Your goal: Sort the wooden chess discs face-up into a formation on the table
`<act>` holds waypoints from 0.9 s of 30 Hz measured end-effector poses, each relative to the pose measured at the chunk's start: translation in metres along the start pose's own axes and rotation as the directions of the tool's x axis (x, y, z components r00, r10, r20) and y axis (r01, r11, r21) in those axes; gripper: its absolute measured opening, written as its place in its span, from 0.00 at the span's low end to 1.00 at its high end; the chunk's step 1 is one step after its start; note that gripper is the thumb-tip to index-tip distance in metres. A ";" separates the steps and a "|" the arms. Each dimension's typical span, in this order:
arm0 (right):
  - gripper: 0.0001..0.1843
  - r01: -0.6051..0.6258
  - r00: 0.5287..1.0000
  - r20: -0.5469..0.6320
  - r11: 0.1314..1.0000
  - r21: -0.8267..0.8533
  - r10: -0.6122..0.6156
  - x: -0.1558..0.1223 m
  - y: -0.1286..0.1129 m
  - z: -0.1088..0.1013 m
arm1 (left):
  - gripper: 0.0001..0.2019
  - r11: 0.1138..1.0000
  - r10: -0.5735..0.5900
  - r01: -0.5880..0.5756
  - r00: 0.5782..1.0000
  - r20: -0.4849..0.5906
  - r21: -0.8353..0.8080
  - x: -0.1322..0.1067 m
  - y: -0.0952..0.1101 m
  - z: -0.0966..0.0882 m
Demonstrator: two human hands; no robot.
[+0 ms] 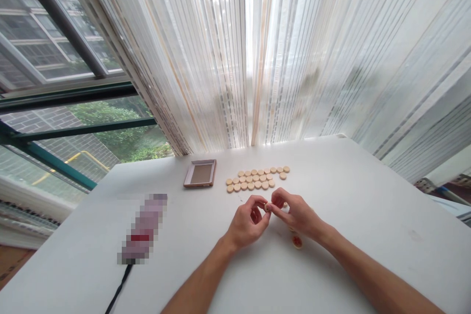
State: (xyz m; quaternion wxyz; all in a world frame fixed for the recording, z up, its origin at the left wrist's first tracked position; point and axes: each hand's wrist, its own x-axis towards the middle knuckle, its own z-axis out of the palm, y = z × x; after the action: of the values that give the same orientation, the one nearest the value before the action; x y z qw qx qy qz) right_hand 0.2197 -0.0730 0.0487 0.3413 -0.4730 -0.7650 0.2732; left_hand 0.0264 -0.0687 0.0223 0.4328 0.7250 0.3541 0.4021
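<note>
My left hand (247, 223) and my right hand (294, 213) meet over the white table (349, 196), fingers curled, pinching one small round wooden disc (267, 207) between their fingertips. Another disc with a red mark (297, 242) lies on the table under my right wrist. Just beyond my hands, several pale wooden discs (255, 179) lie face down in tidy rows.
A small brown tray or box lid (200, 173) lies left of the disc rows. A blurred-out oblong object (144, 228) with a black cord (118, 292) lies at the left. Striped sheer curtains (279, 49) hang behind the table, with a window (66, 83) to the left.
</note>
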 end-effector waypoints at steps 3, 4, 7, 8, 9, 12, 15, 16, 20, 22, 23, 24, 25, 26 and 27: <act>0.06 0.014 1.000 0.002 0.999 0.031 -0.015 0.000 -0.001 0.000 | 0.12 1.000 -0.002 0.002 1.000 -0.005 -0.008 0.001 0.000 0.000; 0.04 0.023 1.000 0.003 0.999 0.045 -0.023 0.000 -0.001 0.000 | 0.12 1.000 -0.004 0.004 1.000 -0.008 -0.013 0.001 0.000 0.000; 0.03 0.056 0.998 0.006 0.996 0.073 -0.057 0.000 -0.003 -0.001 | 0.13 1.000 -0.012 0.012 1.000 -0.018 -0.027 0.001 0.000 -0.001; 0.03 0.069 0.998 0.008 0.995 0.076 -0.069 0.000 -0.003 -0.002 | 0.13 0.999 -0.016 0.015 1.000 -0.019 -0.033 0.002 0.000 -0.001; 0.04 0.081 0.997 0.012 0.994 0.077 -0.082 0.000 -0.004 -0.002 | 0.13 0.999 -0.020 0.019 1.000 -0.019 -0.040 0.002 0.000 -0.001; 0.07 0.113 0.993 0.018 0.991 0.074 -0.115 -0.001 -0.005 -0.003 | 0.13 0.998 -0.035 0.034 0.999 -0.012 -0.059 0.002 0.000 -0.002; 0.08 0.134 0.991 0.019 0.988 0.080 -0.136 -0.002 -0.005 -0.004 | 0.12 0.997 -0.043 0.042 0.999 -0.011 -0.071 0.002 0.000 -0.002; 0.08 0.138 0.990 0.019 0.987 0.081 -0.140 -0.002 -0.005 -0.003 | 0.12 0.996 -0.043 0.042 0.999 -0.013 -0.073 0.001 0.000 -0.002; 0.06 0.152 0.988 0.024 0.984 0.088 -0.155 -0.002 -0.005 -0.002 | 0.12 0.995 -0.063 0.060 0.998 -0.027 -0.082 0.001 -0.001 -0.002; 0.06 0.154 0.987 0.033 0.984 0.092 -0.158 -0.002 -0.004 0.000 | 0.12 0.993 -0.083 0.079 0.996 -0.042 -0.090 0.001 -0.003 -0.001; 0.06 0.155 0.987 0.035 0.984 0.093 -0.159 -0.002 -0.004 0.001 | 0.12 0.992 -0.091 0.086 0.995 -0.048 -0.095 0.001 -0.004 -0.001; 0.06 0.155 0.987 0.038 0.984 0.094 -0.159 -0.002 -0.003 0.001 | 0.13 0.991 -0.097 0.091 0.994 -0.053 -0.101 0.001 -0.004 -0.001; 0.06 0.154 0.987 0.039 0.984 0.094 -0.158 -0.002 -0.003 0.002 | 0.13 0.990 -0.101 0.094 0.993 -0.054 -0.109 0.002 -0.005 0.000; 0.06 0.153 0.987 0.040 0.984 0.095 -0.157 -0.002 -0.002 0.002 | 0.13 0.989 -0.103 0.096 0.993 -0.054 -0.116 0.002 -0.005 0.000; 0.06 0.153 0.987 0.040 0.984 0.096 -0.157 -0.002 -0.002 0.002 | 0.13 0.988 -0.103 0.096 0.993 -0.053 -0.122 0.002 -0.005 0.000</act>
State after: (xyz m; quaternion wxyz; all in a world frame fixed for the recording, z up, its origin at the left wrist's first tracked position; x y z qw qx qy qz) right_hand 0.2179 -0.0761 0.0479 0.3649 -0.3890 -0.7939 0.2920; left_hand 0.0266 -0.0652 0.0187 0.4840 0.6672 0.3779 0.4217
